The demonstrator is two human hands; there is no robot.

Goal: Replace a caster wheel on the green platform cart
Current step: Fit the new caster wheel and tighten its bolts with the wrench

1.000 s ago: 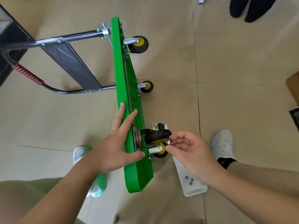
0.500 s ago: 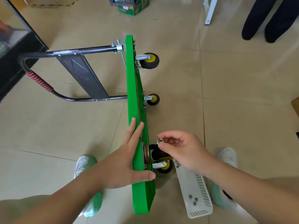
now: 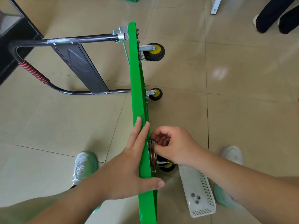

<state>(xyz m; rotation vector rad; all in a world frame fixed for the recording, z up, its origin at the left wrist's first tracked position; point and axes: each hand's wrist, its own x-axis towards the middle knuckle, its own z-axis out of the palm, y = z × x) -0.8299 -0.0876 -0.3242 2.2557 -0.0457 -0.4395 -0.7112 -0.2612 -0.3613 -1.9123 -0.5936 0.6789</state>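
Nearest, lower right, a white basket (image 3: 186, 178) holds three nuts (image 3: 196, 198). Left hand (image 3: 124, 172) presses flat, fingers straight, on the green cart (image 3: 135, 94) standing edgewise mid-frame; right hand (image 3: 174, 147) pinches a small fastener (image 3: 152, 141) beside the caster wheel (image 3: 167, 166).

A green platform cart (image 3: 137, 94) stands on its long edge, a thin wall dividing the floor (image 3: 242, 110). To its left the black handle (image 3: 77, 65) juts out sideways and fences off the far part. Nearer, bare tile runs to a shoe (image 3: 84, 165). On its right, two far caster wheels (image 3: 154, 52) (image 3: 155, 94) stick out with a free gap between them. The left hand (image 3: 123, 172) lies flat along the top edge, thumb across it. The right hand (image 3: 174, 146) pinches a nut (image 3: 153, 141) at the nearest caster (image 3: 167, 166), filling the room there. A white basket (image 3: 207, 188) lies just beside that caster and blocks low reach. Farther right, tile lies open up to another person's dark legs (image 3: 275, 15).
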